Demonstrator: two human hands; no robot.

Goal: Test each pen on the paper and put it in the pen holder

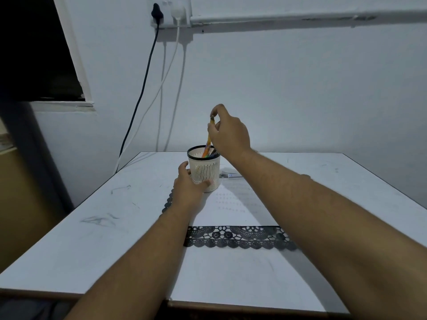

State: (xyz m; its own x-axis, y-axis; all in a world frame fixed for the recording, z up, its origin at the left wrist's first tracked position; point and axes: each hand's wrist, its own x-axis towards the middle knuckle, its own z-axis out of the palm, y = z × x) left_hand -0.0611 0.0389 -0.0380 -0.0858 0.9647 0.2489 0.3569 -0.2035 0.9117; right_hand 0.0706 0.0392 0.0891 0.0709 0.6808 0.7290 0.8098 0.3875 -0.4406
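The right hand (227,132) is raised above the pen holder (204,170), pinching the top end of an orange and yellow pen (209,139) between thumb and fingertips. The pen hangs nearly upright, tilted a little, with its lower end already inside the holder's black rim among other pens, too dark to count.

The left hand (188,184) steadies the holder from its left side, fingers curled round the back and thumb pressed across the slotted white wall near the base.

The holder stands at the far left corner of the sheet of paper (233,204), which carries rows of faint small marks. The paper lies on a black lace mat (238,237) whose scalloped edge shows along the paper's near and left sides. Just beyond the paper's far edge, right of the holder, lies a small flat item (232,176), too blurred to identify. All this sits toward the middle of the white table (92,239), which has grey scuffs near its left edge.
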